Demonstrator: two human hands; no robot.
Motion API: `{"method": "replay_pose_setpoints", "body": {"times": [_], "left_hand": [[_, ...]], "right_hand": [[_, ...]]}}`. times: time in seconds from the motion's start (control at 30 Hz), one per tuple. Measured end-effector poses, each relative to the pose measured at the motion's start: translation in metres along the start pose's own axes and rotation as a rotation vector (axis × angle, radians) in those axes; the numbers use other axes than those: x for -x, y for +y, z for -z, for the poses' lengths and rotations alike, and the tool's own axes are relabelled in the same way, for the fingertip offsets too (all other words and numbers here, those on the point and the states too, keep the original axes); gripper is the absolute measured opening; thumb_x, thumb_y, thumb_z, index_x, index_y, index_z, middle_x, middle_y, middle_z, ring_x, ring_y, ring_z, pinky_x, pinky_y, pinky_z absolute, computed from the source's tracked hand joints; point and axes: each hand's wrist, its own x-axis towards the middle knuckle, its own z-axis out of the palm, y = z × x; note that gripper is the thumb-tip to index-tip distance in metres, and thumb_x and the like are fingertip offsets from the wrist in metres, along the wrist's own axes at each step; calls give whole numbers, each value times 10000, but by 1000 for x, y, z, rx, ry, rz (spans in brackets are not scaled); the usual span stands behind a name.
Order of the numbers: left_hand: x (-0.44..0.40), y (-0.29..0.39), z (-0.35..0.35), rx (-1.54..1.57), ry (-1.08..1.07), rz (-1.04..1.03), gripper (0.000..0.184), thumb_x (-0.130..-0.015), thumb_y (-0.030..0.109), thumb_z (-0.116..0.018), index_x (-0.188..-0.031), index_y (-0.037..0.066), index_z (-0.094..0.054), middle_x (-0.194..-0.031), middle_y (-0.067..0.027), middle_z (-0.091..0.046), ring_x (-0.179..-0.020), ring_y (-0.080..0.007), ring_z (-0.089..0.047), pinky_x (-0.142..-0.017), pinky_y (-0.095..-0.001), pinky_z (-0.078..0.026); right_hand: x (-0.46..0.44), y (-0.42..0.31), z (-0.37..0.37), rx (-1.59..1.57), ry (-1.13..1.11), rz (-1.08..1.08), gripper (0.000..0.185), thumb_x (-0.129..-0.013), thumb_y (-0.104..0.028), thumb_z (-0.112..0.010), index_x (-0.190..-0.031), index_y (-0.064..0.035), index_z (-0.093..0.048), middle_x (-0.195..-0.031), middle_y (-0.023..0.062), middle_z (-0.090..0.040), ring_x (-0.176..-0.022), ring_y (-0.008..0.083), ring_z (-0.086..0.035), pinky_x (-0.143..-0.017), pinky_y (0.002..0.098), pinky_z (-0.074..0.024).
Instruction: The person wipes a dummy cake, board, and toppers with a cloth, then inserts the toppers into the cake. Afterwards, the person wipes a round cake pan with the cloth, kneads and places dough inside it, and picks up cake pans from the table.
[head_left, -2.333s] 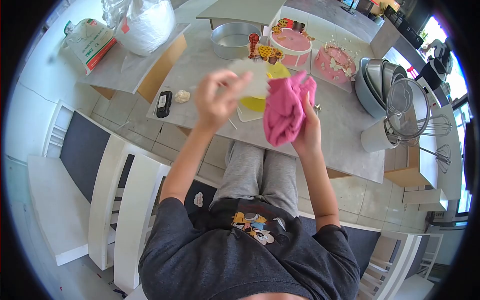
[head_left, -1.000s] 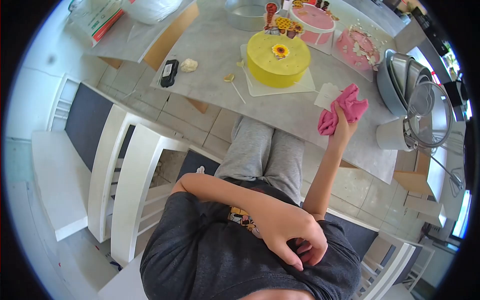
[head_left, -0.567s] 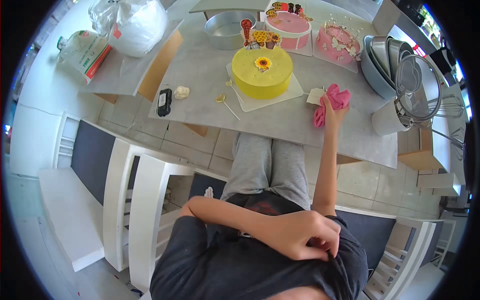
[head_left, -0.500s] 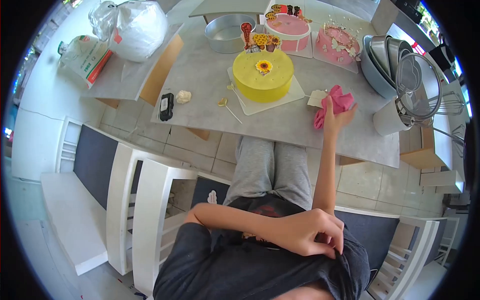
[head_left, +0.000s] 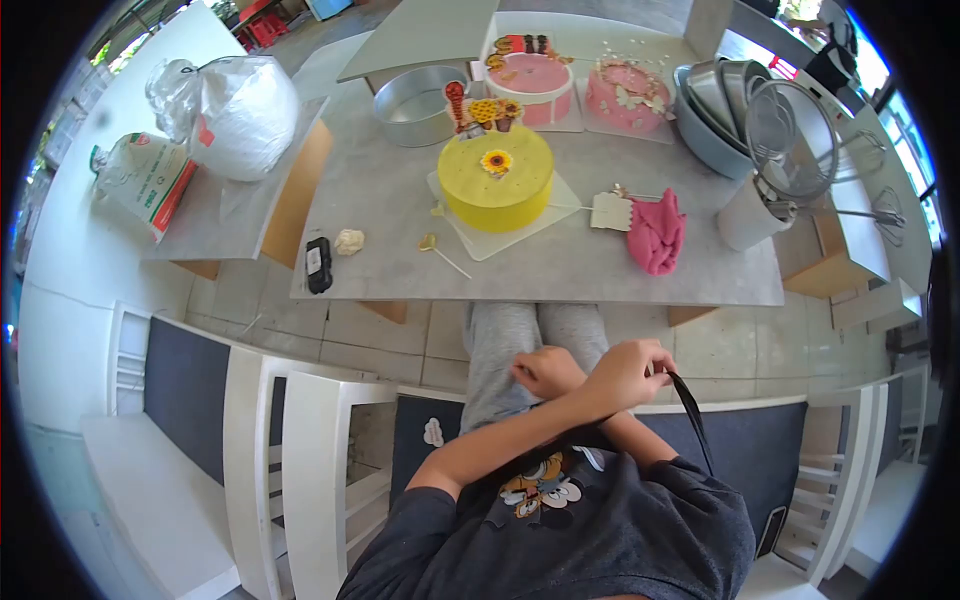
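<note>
My left hand (head_left: 628,378), reaching across my body to the right, pinches a black strap (head_left: 692,412) that hangs toward my right side. My right hand (head_left: 548,372) is above my lap, its forearm crossing under the left one; its fingers are curled and nothing shows in them. On the table, a crumpled pink cloth (head_left: 657,232) touches a small white scraper (head_left: 611,211). Left of these stands a yellow cake (head_left: 496,190) with a sunflower decoration (head_left: 496,163) on a white board (head_left: 480,240). A gold-tipped stick (head_left: 450,260) lies in front.
A round metal pan (head_left: 415,108) and two pink cakes (head_left: 530,90) (head_left: 628,98) stand behind. Bowls (head_left: 710,130) and a white container with whisks (head_left: 745,218) are at the right. A black case (head_left: 318,265) lies near the left edge. A plastic bag (head_left: 243,115) sits on a side table.
My right hand has let go of the pink cloth and come down above my lap. My left hand has moved from my shirt's neckline and now holds out the black strap. The view has shifted.
</note>
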Motion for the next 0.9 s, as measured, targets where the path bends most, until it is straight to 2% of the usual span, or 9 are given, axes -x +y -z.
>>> {"method": "replay_pose_setpoints", "body": {"times": [0.13,0.23,0.37,0.4,0.53,0.6,0.7,0.77,0.9], "left_hand": [[-20,-39,-40,-250,-220,17,146,-610,90,-594,-743,58,-646,-633,-106,-604,-611,-238,-590,-564,-346,-453],[-22,-80,-68,-455,-334,18,176,-559,52,-587,-721,62,-655,-660,-107,-624,-630,-228,-609,-585,-332,-470],[-35,-103,-55,-318,-416,125,190,-511,43,-601,-665,123,-678,-653,-110,-631,-620,-235,-622,-576,-354,-489],[-40,-106,-52,-276,-433,160,190,-515,42,-602,-666,126,-680,-658,-114,-632,-623,-236,-623,-576,-358,-488],[-47,-88,-44,-232,-422,96,240,-507,18,-598,-728,73,-672,-676,-91,-643,-627,-215,-622,-577,-332,-481],[-42,-88,-70,-526,-321,-125,200,-523,45,-636,-714,88,-678,-679,-81,-646,-619,-201,-619,-568,-325,-480],[-34,-131,-98,-613,-492,-20,194,-486,92,-708,-678,104,-686,-660,-95,-642,-612,-210,-620,-562,-326,-483],[-35,-151,-81,-205,-736,70,258,-443,86,-738,-696,88,-691,-650,-87,-644,-588,-188,-613,-545,-318,-480],[-28,-150,-60,61,-680,88,248,-525,72,-749,-763,50,-681,-667,-79,-651,-581,-133,-605,-551,-259,-478]], "right_hand": [[-9,11,-45,79,295,327,173,-709,-99,-605,-596,-81,-475,-500,60,-485,-462,214,-486,-505,319,-374],[-9,18,-50,83,367,365,166,-689,-100,-611,-616,-91,-462,-481,30,-453,-450,204,-462,-535,315,-376],[4,17,-61,130,406,304,157,-720,-119,-611,-683,-66,-468,-596,59,-471,-569,216,-485,-559,311,-363],[12,20,-67,190,299,265,170,-711,-151,-597,-776,-51,-477,-710,86,-487,-688,231,-497,-610,324,-374],[31,12,-53,236,189,315,215,-687,-177,-576,-819,-41,-475,-784,104,-478,-773,255,-486,-648,341,-377],[31,14,-60,290,175,328,259,-684,-208,-541,-860,-33,-469,-837,115,-457,-827,278,-471,-696,358,-383],[37,9,-67,260,173,158,264,-691,-207,-535,-875,-27,-476,-838,113,-457,-828,281,-466,-734,364,-387],[57,18,-86,283,217,107,353,-678,-174,-545,-986,-17,-474,-974,146,-464,-942,302,-448,-781,370,-390],[99,13,-30,406,82,193,388,-758,-123,-486,-1127,-9,-447,-1191,152,-428,-1150,287,-386,-883,353,-383]]}}
